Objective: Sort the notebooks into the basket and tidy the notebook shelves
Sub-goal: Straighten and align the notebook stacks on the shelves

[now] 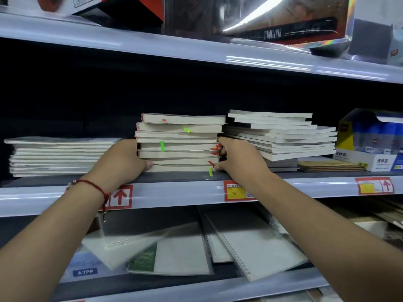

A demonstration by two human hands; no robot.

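Note:
A stack of several thick white notebooks (178, 142) with green and red ribbon markers stands at the middle of the shelf (196, 189). My left hand (122, 160) presses against the stack's left side, thumb at its lowest books. My right hand (237, 158) grips the right side, fingers curled around the lower notebooks. A flat pile of thin notebooks (58, 156) lies to the left. A taller, uneven pile of notebooks (281, 136) lies to the right, touching the middle stack. No basket is in view.
A blue and yellow box of glue bottles (370, 140) and thin brown pads (329, 165) sit at the far right. The shelf below holds spiral notebooks (246, 243) and wrapped pads (170, 251) lying askew. Boxed goods (261, 16) fill the shelf above.

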